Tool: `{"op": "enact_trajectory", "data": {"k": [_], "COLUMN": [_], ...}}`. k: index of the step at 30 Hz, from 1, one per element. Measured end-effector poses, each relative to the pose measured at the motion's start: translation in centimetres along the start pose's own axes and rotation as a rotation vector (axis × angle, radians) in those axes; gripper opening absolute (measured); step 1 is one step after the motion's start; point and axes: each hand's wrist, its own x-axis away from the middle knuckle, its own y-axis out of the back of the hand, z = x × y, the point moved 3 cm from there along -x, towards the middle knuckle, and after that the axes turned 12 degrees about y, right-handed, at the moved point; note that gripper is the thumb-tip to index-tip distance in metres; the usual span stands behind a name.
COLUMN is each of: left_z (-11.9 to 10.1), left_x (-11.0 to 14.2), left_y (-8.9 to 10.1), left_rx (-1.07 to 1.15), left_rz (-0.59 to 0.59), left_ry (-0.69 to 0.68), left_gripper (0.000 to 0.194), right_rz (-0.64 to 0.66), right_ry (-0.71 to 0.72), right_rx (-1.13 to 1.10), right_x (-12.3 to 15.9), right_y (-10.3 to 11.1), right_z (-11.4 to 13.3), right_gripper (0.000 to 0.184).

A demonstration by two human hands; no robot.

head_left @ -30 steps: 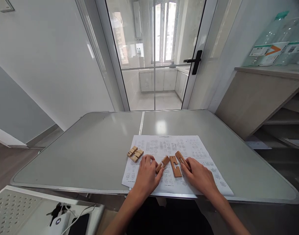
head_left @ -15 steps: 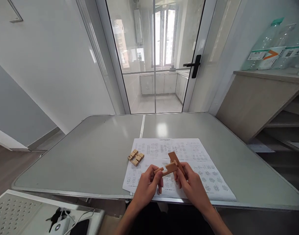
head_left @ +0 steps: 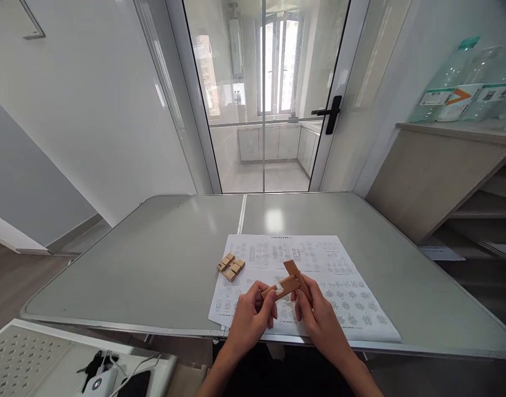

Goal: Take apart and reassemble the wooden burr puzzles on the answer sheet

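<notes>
My left hand (head_left: 253,317) pinches the near end of a flat notched wooden puzzle piece (head_left: 282,286) held above the paper. My right hand (head_left: 319,314) grips another wooden piece (head_left: 294,271) that crosses the first one at its far end. Both hands are closed and raised a little over a printed instruction sheet (head_left: 344,281) that lies on the grey table (head_left: 161,259). A small cluster of wooden blocks (head_left: 230,266) rests on the sheet's left edge, apart from both hands.
A glass door with a black handle (head_left: 330,113) stands behind the table. A wooden shelf unit (head_left: 443,171) with plastic bottles (head_left: 463,82) is at the right. At lower left a white perforated surface (head_left: 37,353) carries a mouse, cables and a phone.
The wooden pieces lay flat on the sheet a second ago; both hands have since picked them up and brought them together, crossed, above the paper. The view has shifted slightly.
</notes>
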Motion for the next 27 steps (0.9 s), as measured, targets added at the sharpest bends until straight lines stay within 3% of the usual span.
{"op": "enact_trajectory", "data": {"k": [8, 27], "left_z": [0.1, 0.3], "left_x": [0.0, 0.1], "left_y": [0.2, 0.3], "left_rx": [-0.004, 0.06], "left_rz": [-0.036, 0.005], "left_ry": [0.0, 0.007], "left_gripper": [0.036, 0.036], "right_rz": [-0.006, 0.039], "right_ry": [0.127, 0.351], "right_rx": [0.201, 0.421], "right_x": [0.5, 0.9], "right_y": [-0.2, -1.0], "right_z": [-0.2, 0.0], "right_gripper": [0.049, 0.058]}}
